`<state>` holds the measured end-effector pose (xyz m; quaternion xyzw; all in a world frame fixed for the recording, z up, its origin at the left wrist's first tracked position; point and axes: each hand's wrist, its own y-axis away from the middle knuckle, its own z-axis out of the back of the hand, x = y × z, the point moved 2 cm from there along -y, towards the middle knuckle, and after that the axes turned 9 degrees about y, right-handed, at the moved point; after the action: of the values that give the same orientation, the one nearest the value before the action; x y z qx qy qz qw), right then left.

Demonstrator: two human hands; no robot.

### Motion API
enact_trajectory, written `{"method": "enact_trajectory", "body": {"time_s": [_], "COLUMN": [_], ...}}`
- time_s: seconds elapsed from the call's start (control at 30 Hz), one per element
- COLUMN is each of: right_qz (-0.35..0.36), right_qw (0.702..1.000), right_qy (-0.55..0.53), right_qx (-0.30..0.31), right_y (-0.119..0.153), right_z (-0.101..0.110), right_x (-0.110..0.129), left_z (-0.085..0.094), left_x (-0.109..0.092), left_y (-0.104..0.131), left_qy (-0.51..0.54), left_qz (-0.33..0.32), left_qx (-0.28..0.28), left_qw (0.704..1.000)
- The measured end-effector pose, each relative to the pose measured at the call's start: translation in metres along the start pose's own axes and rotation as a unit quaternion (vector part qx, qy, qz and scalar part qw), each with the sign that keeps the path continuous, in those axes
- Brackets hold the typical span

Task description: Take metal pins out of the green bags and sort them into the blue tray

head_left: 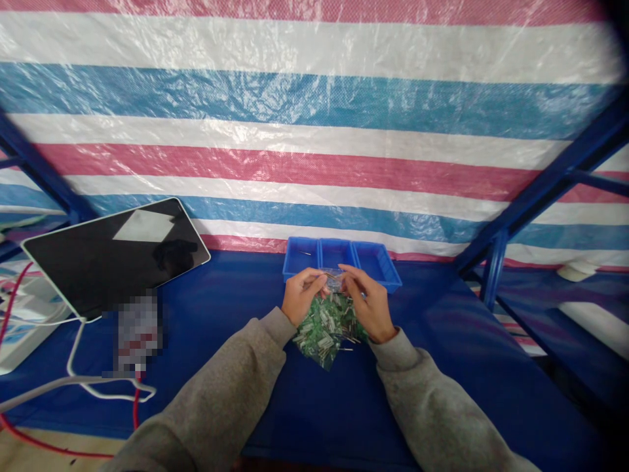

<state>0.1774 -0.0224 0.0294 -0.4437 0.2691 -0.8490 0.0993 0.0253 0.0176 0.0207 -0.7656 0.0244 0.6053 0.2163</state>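
My left hand (301, 296) and my right hand (371, 305) come together over the table, each pinching a side of a small clear plastic bag (335, 282). A thin metal piece shows at the bag near my left fingertips; whether it lies inside cannot be made out. Right below my hands is a heap of green and clear plastic packets (322, 331) with several small silvery metal parts. A few thin pins (346, 349) stick out at its right side. Just behind my hands stands a blue tray with three compartments (390, 280); one slim metal piece (305, 253) lies in its left compartment.
To the left, a dark-screened monitor or tablet (113, 262) leans at the back of the blue table (314, 419). White and red cables (73, 354) run over the left side. Blue metal frame bars (496, 242) rise at right, before a striped plastic sheet (314, 164).
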Motion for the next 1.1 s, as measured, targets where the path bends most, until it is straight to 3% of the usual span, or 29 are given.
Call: {"method": "enact_trajectory", "body": {"time_s": [0.17, 0.37, 0.53, 0.67, 0.8, 0.93, 1.03, 1.1], "right_qz": [0.068, 0.065, -0.012, -0.112, -0.209, -0.269, -0.321, -0.35], "right_qw": [0.996, 0.996, 0.999, 0.987, 0.949, 0.918, 0.882, 0.86], "right_qy": [0.052, 0.063, 0.026, -0.109, -0.233, -0.269, -0.305, -0.327], "right_qx": [-0.023, -0.025, 0.013, 0.036, -0.027, -0.109, -0.159, -0.177], "right_y": [-0.003, -0.004, -0.002, -0.002, -0.007, -0.011, -0.011, -0.01], "right_z": [0.002, 0.003, 0.0, -0.001, 0.003, 0.01, 0.015, 0.017], "right_x": [0.002, 0.001, 0.0, -0.007, -0.022, -0.035, -0.044, -0.049], "left_z": [-0.001, 0.004, 0.006, 0.005, 0.007, 0.007, 0.001, -0.004], "left_x": [-0.001, 0.0, 0.003, 0.003, 0.003, 0.003, -0.011, -0.031], "left_y": [-0.001, -0.001, -0.001, 0.001, 0.001, -0.004, 0.004, 0.029], "left_qy": [0.035, 0.014, -0.05, -0.05, -0.043, -0.046, -0.07, -0.123], "left_qz": [0.028, -0.006, -0.023, -0.016, -0.025, -0.023, -0.034, -0.05], "left_qx": [0.009, -0.019, -0.004, -0.003, -0.026, -0.031, -0.034, -0.035], "left_qw": [0.999, 1.0, 0.998, 0.999, 0.998, 0.998, 0.996, 0.991]}}
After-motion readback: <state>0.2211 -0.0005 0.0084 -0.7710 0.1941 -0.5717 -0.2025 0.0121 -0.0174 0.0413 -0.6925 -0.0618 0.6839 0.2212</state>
